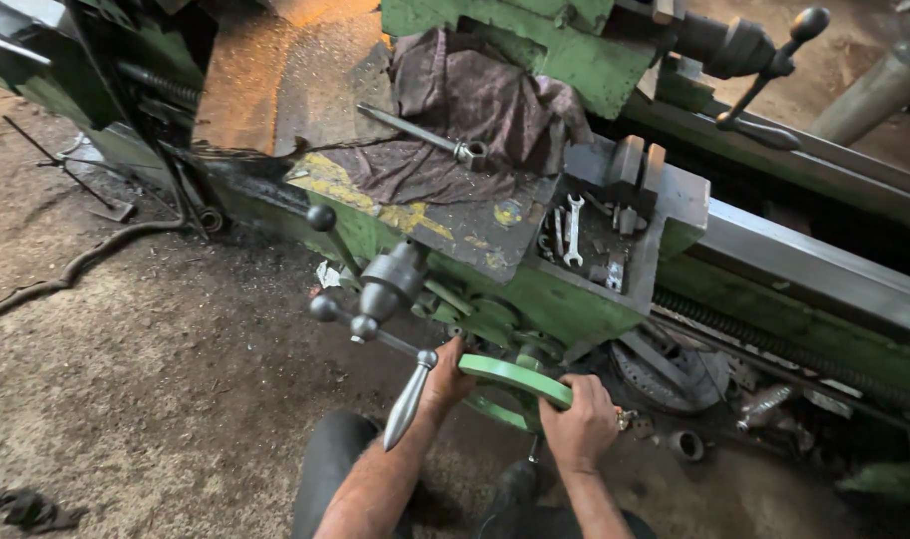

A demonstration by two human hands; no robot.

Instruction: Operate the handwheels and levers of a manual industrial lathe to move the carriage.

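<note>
I look down at a green lathe carriage (535, 289). Both my hands grip its green handwheel (510, 374). My left hand (445, 374) holds the wheel's left rim, just right of a long metal lever handle (407, 399). My right hand (580, 419) closes over the wheel's right rim. A ball-ended capstan lever (375, 289) sticks out above my left hand.
A dark rag (475, 110) and a socket wrench (425, 135) lie on the carriage top. A spanner (573, 228) and small tools sit in a tray. The tailstock handle (774, 60) is upper right. A hose (66, 269) lies on the dirt floor at left.
</note>
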